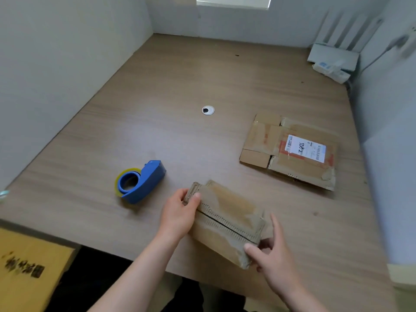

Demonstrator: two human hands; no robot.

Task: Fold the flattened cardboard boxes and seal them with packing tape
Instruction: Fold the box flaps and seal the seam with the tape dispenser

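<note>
Small cardboard box (pixel 225 221) at near edge of surface (pixel 157 97); left hand (pixel 180 215) and right hand (pixel 270 253) each grasp one end. Judged light, stiff, crushable; best held at ends.

We take the cable grommet (pixel 208 110), set in the desk (pixel 157 86), as our mark. Nearer us and to its left the tape dispenser (pixel 140 181) lies on the desk. Nearer us and to its right lies the flattened cardboard box (pixel 265 140), with a shipping label (pixel 305 148) on its upper face. Nearer still, slightly right of the grommet, is the folded cardboard box (pixel 227 212) — our left hand (pixel 177 215) at its left end, our right hand (pixel 270 255) at its right. Behind the grommet, far right, a router (pixel 333 56) sits in the desk's corner. Off the desk's near edge, far left — a carton (pixel 27 266).
</note>
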